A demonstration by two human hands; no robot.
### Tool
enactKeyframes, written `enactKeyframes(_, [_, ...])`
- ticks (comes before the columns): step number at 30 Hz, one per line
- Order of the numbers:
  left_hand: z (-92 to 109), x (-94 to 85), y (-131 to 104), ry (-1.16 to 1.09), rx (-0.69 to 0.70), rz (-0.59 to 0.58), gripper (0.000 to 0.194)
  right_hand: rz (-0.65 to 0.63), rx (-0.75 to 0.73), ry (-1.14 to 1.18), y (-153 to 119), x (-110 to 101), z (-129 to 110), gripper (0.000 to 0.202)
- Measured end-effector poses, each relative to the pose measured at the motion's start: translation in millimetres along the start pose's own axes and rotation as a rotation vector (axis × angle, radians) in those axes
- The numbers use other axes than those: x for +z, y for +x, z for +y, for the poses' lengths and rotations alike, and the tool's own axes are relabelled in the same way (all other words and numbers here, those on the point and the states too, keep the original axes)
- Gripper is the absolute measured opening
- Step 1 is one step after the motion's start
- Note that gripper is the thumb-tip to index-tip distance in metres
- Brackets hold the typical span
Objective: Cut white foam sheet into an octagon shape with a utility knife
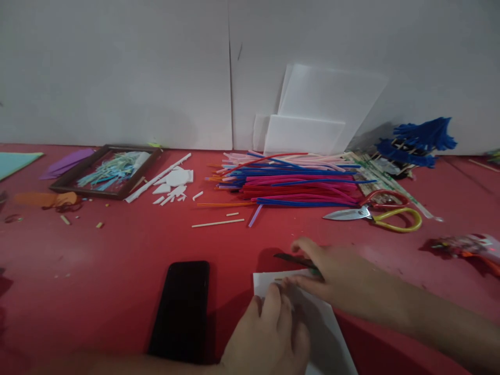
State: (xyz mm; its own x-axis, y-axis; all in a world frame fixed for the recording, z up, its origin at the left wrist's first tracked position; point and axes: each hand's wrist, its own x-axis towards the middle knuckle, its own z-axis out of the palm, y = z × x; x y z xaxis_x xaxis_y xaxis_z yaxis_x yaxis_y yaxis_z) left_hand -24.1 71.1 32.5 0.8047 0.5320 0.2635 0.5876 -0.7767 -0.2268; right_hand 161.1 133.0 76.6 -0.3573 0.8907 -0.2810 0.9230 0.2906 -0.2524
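Note:
A white sheet (326, 333) lies on the red table near the front edge of the view. My left hand (269, 328) rests on it with bent fingers, their tips close to a small thin stick (278, 279) near the top of the sheet. Whether the left fingers grip anything is hidden. Over the sheet's upper right part, my right hand (332, 271) is closed around a dark, pointed tool (292, 258), its tip directed left. The right thumb reaches toward the left fingertips.
A black phone (182, 312) lies left of the sheet. Behind are colourful pipe cleaners (297, 179), scissors (363, 212), white scraps (177, 177) and a brown frame (66, 185). A glue gun (464, 246) lies right; white boards (304, 133) lean on the wall.

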Motion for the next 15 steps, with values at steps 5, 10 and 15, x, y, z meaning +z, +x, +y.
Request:
enactKeyframes(5, [-4.1,-2.4,1.7,-0.014,0.028,0.007,0.030,0.019,-0.156,-0.251,-7.6,1.9,4.0,0.037])
enactKeyframes(10, [-4.8,-2.7,3.0,-0.021,0.073,-0.046,0.039,-0.009,-0.326,-0.330,-11.8,-3.3,14.0,0.043])
enactKeyframes(15, [-4.9,-1.2,1.0,-0.002,0.091,-0.064,0.036,0.064,-0.408,-0.316,-12.1,0.6,19.0,0.038])
